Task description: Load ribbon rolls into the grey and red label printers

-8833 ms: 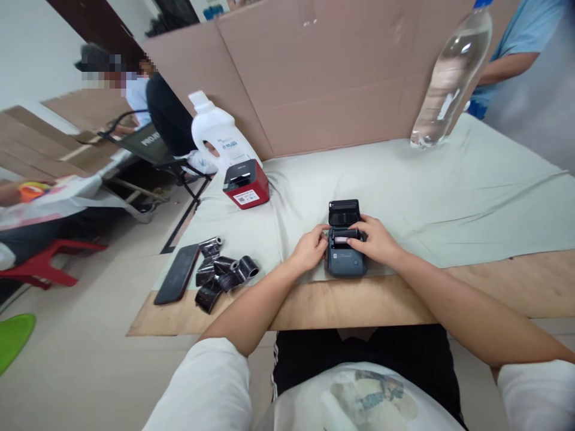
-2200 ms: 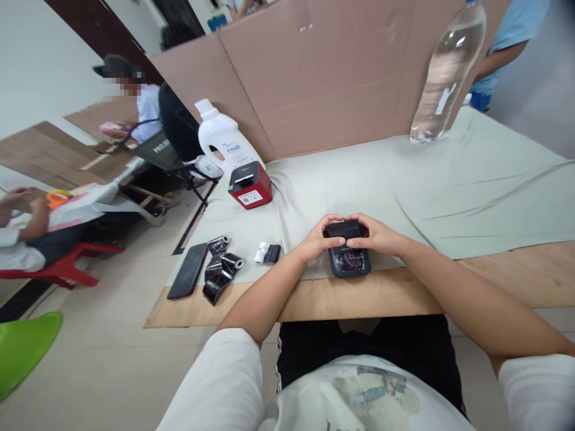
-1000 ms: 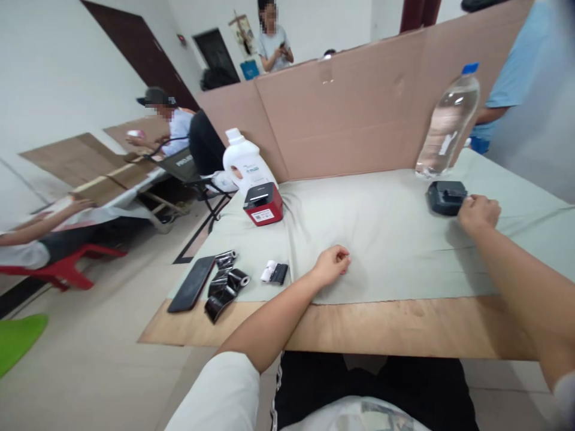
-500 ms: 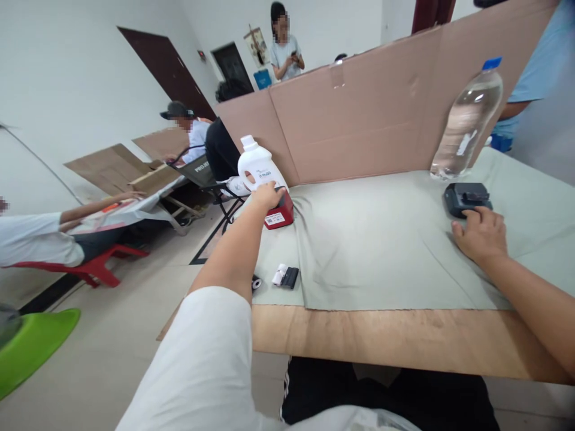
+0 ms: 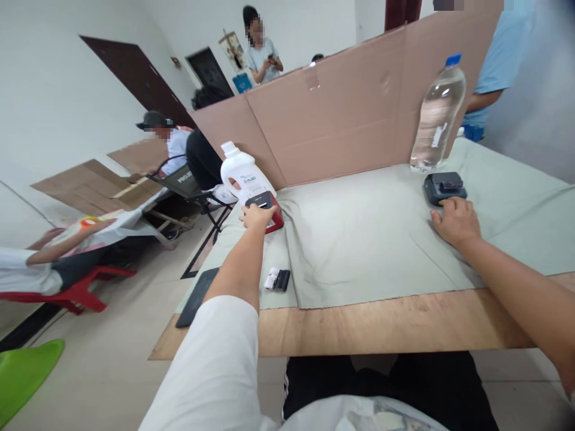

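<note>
Across a cloth-covered worktop (image 5: 354,239), before a cardboard panel (image 5: 332,120).
At left, before the white jug (image 5: 246,172), spans the red box (image 5: 278,220) with the left hand (image 5: 258,218), grip wide; cannot tell whether pinching. At far right, near the clear bottle (image 5: 440,114), rests the right hand (image 5: 457,222) palm-down, grip loosely spread, with fingertips at the near edge of the dark device (image 5: 442,189).

On one table (image 5: 359,335), two bottles (image 5: 245,176) (image 5: 440,120) are standing, two small machines (image 5: 277,220) (image 5: 433,193) and two rolls (image 5: 271,278) (image 5: 282,280) are sitting, one phone (image 5: 196,297) is lying, and two hands (image 5: 257,216) (image 5: 459,224) are showing.
</note>
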`<state>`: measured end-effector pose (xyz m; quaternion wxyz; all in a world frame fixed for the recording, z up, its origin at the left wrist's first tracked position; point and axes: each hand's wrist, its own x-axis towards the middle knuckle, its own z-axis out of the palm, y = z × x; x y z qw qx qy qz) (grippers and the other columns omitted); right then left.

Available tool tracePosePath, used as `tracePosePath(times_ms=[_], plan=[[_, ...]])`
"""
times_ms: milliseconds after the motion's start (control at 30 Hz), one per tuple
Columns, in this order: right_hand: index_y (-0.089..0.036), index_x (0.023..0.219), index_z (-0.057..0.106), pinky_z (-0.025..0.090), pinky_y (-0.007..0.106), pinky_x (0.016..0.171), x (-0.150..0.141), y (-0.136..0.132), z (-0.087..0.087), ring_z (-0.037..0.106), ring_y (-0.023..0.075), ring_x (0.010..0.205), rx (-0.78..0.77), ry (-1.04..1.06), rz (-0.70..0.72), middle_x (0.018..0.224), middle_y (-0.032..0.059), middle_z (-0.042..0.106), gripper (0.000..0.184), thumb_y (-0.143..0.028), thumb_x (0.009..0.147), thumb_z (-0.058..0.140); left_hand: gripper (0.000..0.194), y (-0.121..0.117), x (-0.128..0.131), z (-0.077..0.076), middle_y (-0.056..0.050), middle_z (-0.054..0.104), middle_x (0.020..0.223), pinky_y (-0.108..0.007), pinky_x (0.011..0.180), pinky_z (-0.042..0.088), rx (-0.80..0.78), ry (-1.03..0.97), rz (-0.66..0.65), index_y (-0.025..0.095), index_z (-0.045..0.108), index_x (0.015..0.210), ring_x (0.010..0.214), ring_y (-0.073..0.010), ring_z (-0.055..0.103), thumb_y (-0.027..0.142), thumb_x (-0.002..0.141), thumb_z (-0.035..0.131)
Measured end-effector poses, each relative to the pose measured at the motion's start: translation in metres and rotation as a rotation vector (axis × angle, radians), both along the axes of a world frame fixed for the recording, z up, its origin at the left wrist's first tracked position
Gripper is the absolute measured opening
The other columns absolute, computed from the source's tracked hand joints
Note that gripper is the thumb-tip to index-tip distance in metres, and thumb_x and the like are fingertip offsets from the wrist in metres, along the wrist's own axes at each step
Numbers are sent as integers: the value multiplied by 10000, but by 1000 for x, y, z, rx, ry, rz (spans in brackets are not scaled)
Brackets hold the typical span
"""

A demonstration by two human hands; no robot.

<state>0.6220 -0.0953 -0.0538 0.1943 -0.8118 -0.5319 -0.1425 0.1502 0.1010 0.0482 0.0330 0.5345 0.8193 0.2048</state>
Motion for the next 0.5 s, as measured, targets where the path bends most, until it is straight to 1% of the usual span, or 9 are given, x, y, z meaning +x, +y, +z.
tracePosePath(times_ms=[67,133,200,267,333,367,400,467,500], plan=[[-26,1214,592,347,412,893,2,-1,-1,430,341,1094,10,-4,-3,1244,265,541,434,-310,913,457,771,-9,15,7,-200,388,1419,-546,966,416,23,-1,1,164,541,1245,1287,-466,378,648,654,647],[-28,1193,608,351,418,904,7,-1,-3,429,340,1098,34,10,19,1253,264,537,426,-301,899,464,700,-21,32,16,-191,431,1362,-524,966,414,36,-5,-74,171,575,1153,1250,-445,430,656,654,646],[-35,1165,631,348,437,945,11,2,-4,433,349,1120,65,63,70,1269,264,532,421,-299,875,477,610,-38,50,25,-164,491,1267,-467,953,424,50,-39,-200,178,593,1031,1150,-379,524,662,664,647],[-45,1135,648,332,485,1000,6,9,-2,449,364,1143,109,207,147,1268,269,534,428,-327,854,491,514,-61,69,30,-116,534,1139,-401,917,437,81,-87,-340,187,579,899,1017,-290,579,644,678,659],[-72,1146,639,338,527,1028,-15,18,3,494,361,1135,146,402,252,1248,255,558,469,-408,857,488,459,-89,88,31,-70,535,1026,-350,873,441,113,-126,-483,194,536,797,928,-226,575,613,682,685],[-104,1184,620,377,517,1015,-32,22,5,534,338,1106,140,462,309,1231,224,584,505,-470,871,467,450,-104,97,31,-54,526,987,-334,854,440,119,-145,-546,196,512,762,904,-208,564,597,680,699],[-151,1243,585,434,480,980,-52,26,7,576,301,1068,127,509,374,1241,181,600,537,-526,896,416,449,-119,106,30,-43,515,958,-322,836,438,117,-169,-596,197,492,738,885,-195,553,584,677,712],[-220,1336,505,454,468,996,-98,31,10,584,280,1128,154,809,576,1314,137,579,609,-626,929,303,454,-148,121,25,-31,493,924,-314,809,436,96,-223,-666,200,466,712,855,-182,534,564,670,735],[-251,1347,490,452,467,1014,-120,32,11,576,275,1162,187,919,641,1317,114,584,643,-677,924,258,457,-162,127,22,-30,485,922,-319,808,436,88,-245,-686,201,459,708,854,-183,527,554,664,747]])
